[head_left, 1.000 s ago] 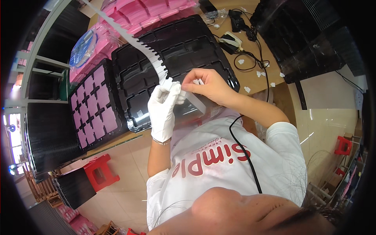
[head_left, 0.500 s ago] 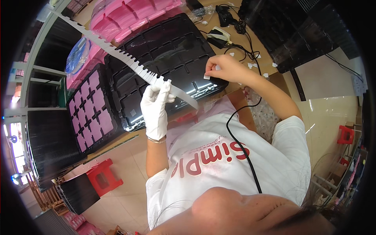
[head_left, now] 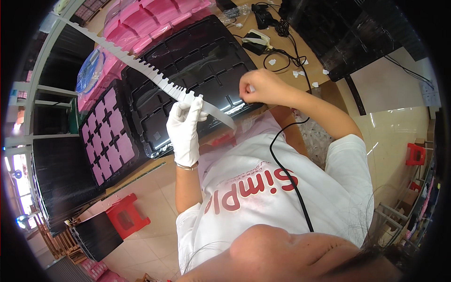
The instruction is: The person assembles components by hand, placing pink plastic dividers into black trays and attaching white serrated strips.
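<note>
My left hand [head_left: 184, 129], in a white glove, is closed on a long white strip [head_left: 162, 82] with one notched, tabbed edge. The strip slants from the upper left across the black tray, its short end curling past my fingers. My bare right hand [head_left: 265, 88] hovers above the tray's right end, fingers curled in. A small white piece [head_left: 252, 88] shows inside the curl. Beneath both hands lies the black moulded plastic tray [head_left: 188, 61] with shallow compartments. I cannot make out exactly what the right fingertips pinch.
Left of the tray, another black tray holds pink pads [head_left: 107, 127]. Pink moulded trays [head_left: 150, 19] lie behind, near a blue roll [head_left: 91, 70] in plastic. Black cables [head_left: 282, 58] and small white scraps [head_left: 315, 85] are at the right. A red stool [head_left: 129, 216] stands on the floor.
My right hand has drawn slightly left and its fingers have curled further; the white piece below its fingertips no longer shows there. The left hand keeps its grip on the strip.
</note>
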Demonstrator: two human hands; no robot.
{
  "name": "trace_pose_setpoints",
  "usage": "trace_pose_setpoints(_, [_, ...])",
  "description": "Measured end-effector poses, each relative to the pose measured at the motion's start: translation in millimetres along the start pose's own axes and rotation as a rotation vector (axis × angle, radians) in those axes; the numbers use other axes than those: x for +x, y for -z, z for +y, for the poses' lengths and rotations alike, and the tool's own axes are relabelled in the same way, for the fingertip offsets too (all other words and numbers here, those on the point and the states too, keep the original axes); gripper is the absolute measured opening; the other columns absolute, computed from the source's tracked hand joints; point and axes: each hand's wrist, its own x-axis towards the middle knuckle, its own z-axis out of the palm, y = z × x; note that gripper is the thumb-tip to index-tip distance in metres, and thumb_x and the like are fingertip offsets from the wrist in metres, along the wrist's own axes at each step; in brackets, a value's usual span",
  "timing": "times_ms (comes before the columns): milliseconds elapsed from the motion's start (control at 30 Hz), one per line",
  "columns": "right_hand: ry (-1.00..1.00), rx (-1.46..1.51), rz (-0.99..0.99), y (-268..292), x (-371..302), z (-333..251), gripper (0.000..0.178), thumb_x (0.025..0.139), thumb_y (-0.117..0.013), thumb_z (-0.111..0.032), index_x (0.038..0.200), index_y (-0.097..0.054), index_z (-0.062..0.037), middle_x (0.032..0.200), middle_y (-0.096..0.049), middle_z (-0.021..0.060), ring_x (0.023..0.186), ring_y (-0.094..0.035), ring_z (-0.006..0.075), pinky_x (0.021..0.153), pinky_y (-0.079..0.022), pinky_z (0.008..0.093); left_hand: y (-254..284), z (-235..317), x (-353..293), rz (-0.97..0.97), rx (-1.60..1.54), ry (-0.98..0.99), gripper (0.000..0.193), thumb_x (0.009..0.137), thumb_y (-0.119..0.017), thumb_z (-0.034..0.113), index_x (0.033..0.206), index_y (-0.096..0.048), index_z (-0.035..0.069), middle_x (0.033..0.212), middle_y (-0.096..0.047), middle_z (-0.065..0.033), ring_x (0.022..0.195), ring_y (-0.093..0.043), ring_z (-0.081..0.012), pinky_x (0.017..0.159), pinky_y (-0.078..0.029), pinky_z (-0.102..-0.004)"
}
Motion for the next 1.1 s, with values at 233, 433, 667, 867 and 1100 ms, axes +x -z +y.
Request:
trace_pose_setpoints(233, [-0.349,0.475,0.359,63,-98,49,0.006,0.080,-0.066,-0.008,0.083,-0.062,-0.0041,0.077,-0.058,-0.0031,0.074,-0.051,0.0046,0.068,-0.041,0.0201,48,19,-44,-0.089,0.213,0.202,0.019,0.084,-0.068,0.006,0.102,-0.062,0.000,0.090,-0.067,-0.0064,0.070,-0.062,-0.0085,0.065,-0.050,-0.0218])
trace_pose_setpoints(433, [-1.083,-1.096,-0.164,-9,-236,151,0.058,0.082,-0.062,-0.044,0.128,-0.050,-0.0107,0.127,-0.050,0.0231,0.109,-0.054,0.0431,0.091,-0.045,0.0465,97,56,-61,-0.813,0.928,0.106,0.048,0.075,-0.076,0.029,0.113,-0.063,0.004,0.101,-0.065,-0.0077,0.085,-0.063,-0.0165,0.080,-0.050,-0.0281])
trace_pose_setpoints(667, [-0.159,-0.308,0.537,70,-71,30,0.008,0.083,-0.063,-0.010,0.088,-0.062,-0.0030,0.087,-0.062,0.0121,0.078,-0.063,0.0314,0.066,-0.048,0.0380,173,118,-12,0.287,1.055,-0.137,0.026,0.087,-0.065,0.025,0.091,-0.066,-0.001,0.072,-0.062,-0.0066,0.065,-0.053,-0.0090,0.059,-0.043,-0.0254])
trace_pose_setpoints(867, [0.662,-0.268,0.586,69,171,-24,0.010,0.081,-0.066,-0.013,0.088,-0.062,-0.0063,0.091,-0.060,0.0063,0.085,-0.059,0.0264,0.073,-0.049,0.0338,123,74,161,0.033,0.815,-0.521,0.024,0.087,-0.065,0.024,0.085,-0.063,0.000,0.065,-0.057,-0.0062,0.063,-0.058,-0.0098,0.057,-0.045,-0.0253])
trace_pose_setpoints(1100, [0.609,-0.651,0.668,44,359,-13,0.023,0.070,-0.074,-0.022,0.086,-0.064,-0.0100,0.093,-0.059,0.0031,0.101,-0.054,0.0241,0.078,-0.049,0.0343,35,58,261,-0.038,1.460,-1.343,0.041,0.076,-0.069,0.022,0.114,-0.057,0.012,0.118,-0.056,-0.0082,0.110,-0.052,-0.0284,0.090,-0.042,-0.0435])
